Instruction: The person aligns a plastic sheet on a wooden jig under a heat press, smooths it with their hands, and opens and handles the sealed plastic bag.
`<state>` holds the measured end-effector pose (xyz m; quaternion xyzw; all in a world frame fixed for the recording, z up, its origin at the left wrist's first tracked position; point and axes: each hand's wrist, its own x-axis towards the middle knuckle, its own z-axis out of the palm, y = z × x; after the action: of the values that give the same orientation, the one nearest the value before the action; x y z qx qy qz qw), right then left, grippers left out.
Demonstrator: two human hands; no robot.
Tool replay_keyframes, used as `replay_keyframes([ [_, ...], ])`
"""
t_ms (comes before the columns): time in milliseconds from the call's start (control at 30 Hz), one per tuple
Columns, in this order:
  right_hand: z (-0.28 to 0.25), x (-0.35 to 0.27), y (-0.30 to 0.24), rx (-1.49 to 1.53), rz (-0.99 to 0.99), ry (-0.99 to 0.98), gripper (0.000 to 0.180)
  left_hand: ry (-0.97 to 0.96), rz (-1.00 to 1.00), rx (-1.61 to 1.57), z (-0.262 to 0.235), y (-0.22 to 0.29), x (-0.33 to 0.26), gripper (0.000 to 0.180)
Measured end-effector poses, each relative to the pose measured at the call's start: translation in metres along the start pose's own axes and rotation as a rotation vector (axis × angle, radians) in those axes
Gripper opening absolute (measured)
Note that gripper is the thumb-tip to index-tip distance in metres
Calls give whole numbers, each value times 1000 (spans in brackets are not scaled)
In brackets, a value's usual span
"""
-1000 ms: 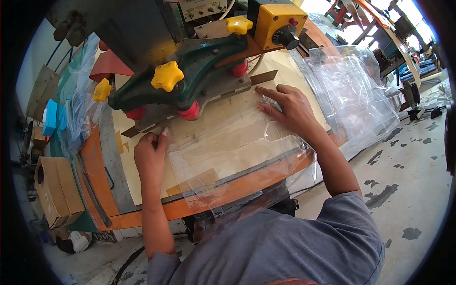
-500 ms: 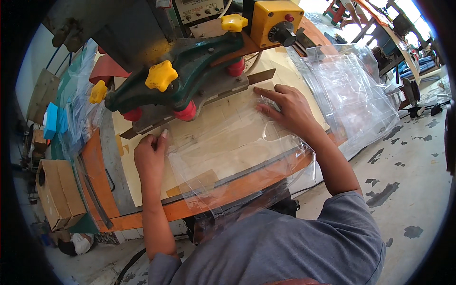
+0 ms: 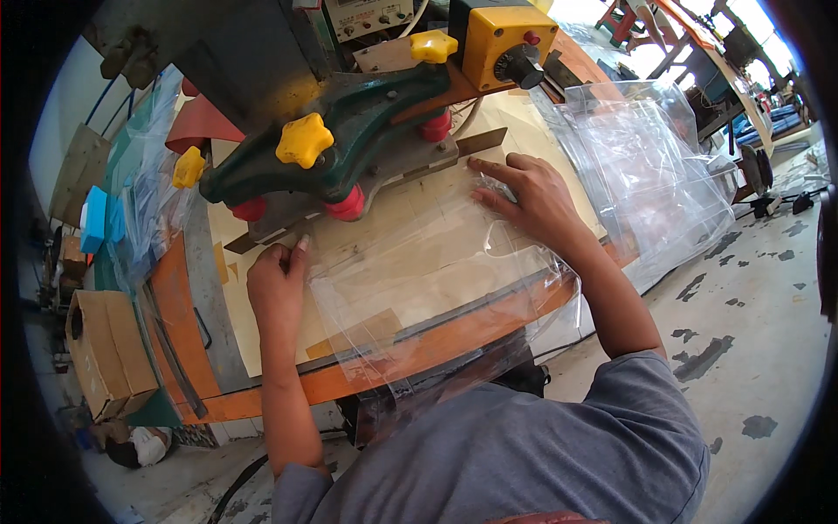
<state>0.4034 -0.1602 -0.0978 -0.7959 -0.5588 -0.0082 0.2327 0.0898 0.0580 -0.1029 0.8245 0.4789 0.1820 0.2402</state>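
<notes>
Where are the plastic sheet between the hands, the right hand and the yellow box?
Plastic sheet [image 3: 423, 284], head view: its middle.
Right hand [image 3: 539, 197], head view: its back.
Yellow box [image 3: 499, 42], head view: front face.

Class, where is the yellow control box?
In the head view, the yellow control box is upper right of centre, beside a yellow star knob, beyond the right hand.

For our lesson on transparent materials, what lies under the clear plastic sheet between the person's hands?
Under the clear plastic sheet, a pale work surface, part of a tan patch and an orange table edge show through. Whatever the right hand covers cannot be seen.
</notes>
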Motion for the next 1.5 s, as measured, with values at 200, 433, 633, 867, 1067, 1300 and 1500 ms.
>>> replay_keyframes([
  [200,0,0,0,1,2,-9,44,13,16,-6,2,-3,1,47],
  [433,-2,0,0,-10,2,-19,44,16,23,-8,0,1,1,46],
  [633,-2,-1,0,10,-9,-1,42,20,18,-11,1,0,-1,44],
  [867,0,-4,0,49,-101,56,34,43,60,-12,2,-7,-9,41],
  [1067,-3,-6,2,51,-142,3,27,-9,50,43,-1,-3,-16,37],
  [1300,-1,-6,6,173,-233,6,23,29,23,-16,1,-3,-30,36],
  [1500,-18,-2,3,158,-269,-161,28,56,58,70,-1,-2,-33,36],
])
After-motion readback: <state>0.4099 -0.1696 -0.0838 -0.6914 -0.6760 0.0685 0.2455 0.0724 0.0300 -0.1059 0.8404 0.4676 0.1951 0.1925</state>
